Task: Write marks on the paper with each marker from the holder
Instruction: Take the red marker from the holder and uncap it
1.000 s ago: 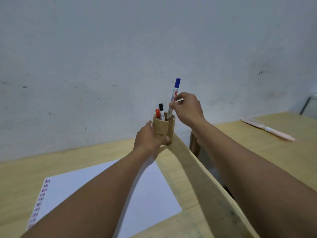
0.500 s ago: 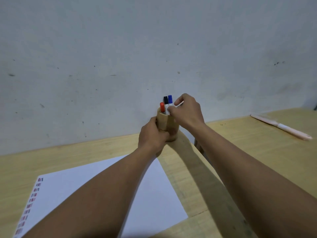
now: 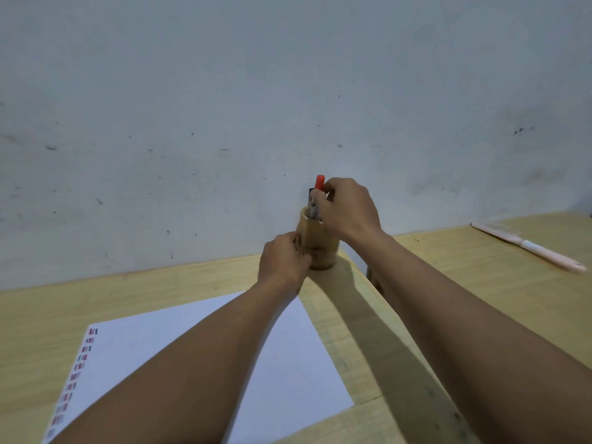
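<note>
Nearest, the paper [image 3: 198, 357] lies flat on the desk [image 3: 480, 283], below and behind both hands, its left edge carrying a column of small coloured marks. Further out, the left hand [image 3: 283, 262] clasps the wooden holder [image 3: 317, 241] low on its side, apparently to steady it. Just above the holder, the right hand [image 3: 347, 211] pinches the red-capped marker [image 3: 318, 190], evidently to draw it upward. Well right lies a pink pen [image 3: 528, 246], untouched.
</note>
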